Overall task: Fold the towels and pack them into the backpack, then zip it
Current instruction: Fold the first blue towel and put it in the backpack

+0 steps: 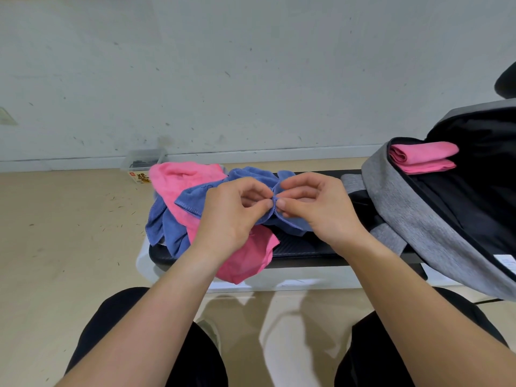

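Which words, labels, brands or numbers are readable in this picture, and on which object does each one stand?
Small box on the floor, behind the pink towel: large dark characters and a red mark, too blurred to read.
White label inside the grey backpack: faint print, too small to read.
Blue towel, wall: no text visible.
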